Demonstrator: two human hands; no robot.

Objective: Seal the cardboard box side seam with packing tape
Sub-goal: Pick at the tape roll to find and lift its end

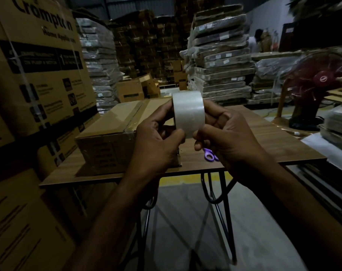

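While the roll of clear packing tape is raised in mid-air at the centre of the view, above the counter and apart from it, both hands clamp it from either side. The left hand curls round the roll's left edge and the right hand round its right, with both thumbs pressed on the near face of the tape. This grip probably serves to feel for the loose end, since no free strip can be seen.

Just behind and to the left of the hands, a closed cardboard box lies flat on the counter, its short end face turned toward the person. A glossy strip seems to run along its top seam; the dim light hides whether the side seam has any tape.

Purple-handled scissors lie on the counter below the right hand, close by, likely for cutting the tape.

A tall printed carton stands at the left. Stacks of wrapped bundles fill the background, and a dark red fan stands at the right.
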